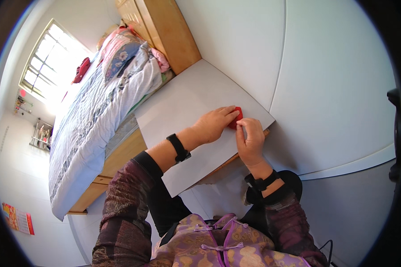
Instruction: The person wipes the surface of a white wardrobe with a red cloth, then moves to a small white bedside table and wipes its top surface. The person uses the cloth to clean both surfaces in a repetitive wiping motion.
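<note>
A small flat red object (239,113) lies near the right corner of a white board or sheet (187,100) on a low table. What exactly it is, I cannot tell. My left hand (215,124) rests over its left side, fingers stretched across it and palm down. At its lower right edge is my right hand (251,138), with thumb and index finger brought together against the rim. The fingers partly hide the red object. Black bands circle both wrists.
A bed with a striped quilt (97,110) and pillows stands to the left, its wooden headboard (172,33) beyond the table. A pale panelled surface (330,83) rises close at the right. A wooden table edge (225,162) shows under the white surface.
</note>
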Available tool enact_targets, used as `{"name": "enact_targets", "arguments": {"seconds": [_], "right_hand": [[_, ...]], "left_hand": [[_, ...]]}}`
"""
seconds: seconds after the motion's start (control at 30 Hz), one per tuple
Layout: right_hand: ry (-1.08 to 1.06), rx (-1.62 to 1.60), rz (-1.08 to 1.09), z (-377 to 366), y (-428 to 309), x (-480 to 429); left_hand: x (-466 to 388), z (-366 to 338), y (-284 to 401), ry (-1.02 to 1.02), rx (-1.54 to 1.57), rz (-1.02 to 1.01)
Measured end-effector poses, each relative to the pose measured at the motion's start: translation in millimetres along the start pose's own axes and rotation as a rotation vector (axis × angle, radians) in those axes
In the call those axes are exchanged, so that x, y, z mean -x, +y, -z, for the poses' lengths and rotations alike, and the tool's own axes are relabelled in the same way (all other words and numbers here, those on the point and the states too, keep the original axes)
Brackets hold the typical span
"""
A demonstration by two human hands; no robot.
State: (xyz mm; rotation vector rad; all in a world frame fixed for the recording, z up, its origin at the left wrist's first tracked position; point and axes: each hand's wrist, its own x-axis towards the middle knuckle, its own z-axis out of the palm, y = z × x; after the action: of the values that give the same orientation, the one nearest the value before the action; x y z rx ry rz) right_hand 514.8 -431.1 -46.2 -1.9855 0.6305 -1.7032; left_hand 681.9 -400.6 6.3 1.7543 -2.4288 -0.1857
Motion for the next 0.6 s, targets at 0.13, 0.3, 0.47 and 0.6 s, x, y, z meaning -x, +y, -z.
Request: {"name": "enact_targets", "arguments": {"seconds": [0.13,0.3,0.47,0.6], "right_hand": [[-0.006,0.010,-0.018,6.7,5.3,0.7],[0.048,-0.105,-0.226,6.7,17.2,4.4],[0.093,-0.261,-0.449,7.2,21.9,6.3],[0.112,-0.310,-0.493,8.5,22.6,6.9]], "left_hand": [[43.4,7.7,1.9,-0.010,-0.024,0.105],[109.0,12.5,17.7,-0.033,0.022,0.193],[174.9,19.4,45.9,-0.052,0.055,0.229],[214.4,24.8,62.6,-0.103,0.069,0.237]]}}
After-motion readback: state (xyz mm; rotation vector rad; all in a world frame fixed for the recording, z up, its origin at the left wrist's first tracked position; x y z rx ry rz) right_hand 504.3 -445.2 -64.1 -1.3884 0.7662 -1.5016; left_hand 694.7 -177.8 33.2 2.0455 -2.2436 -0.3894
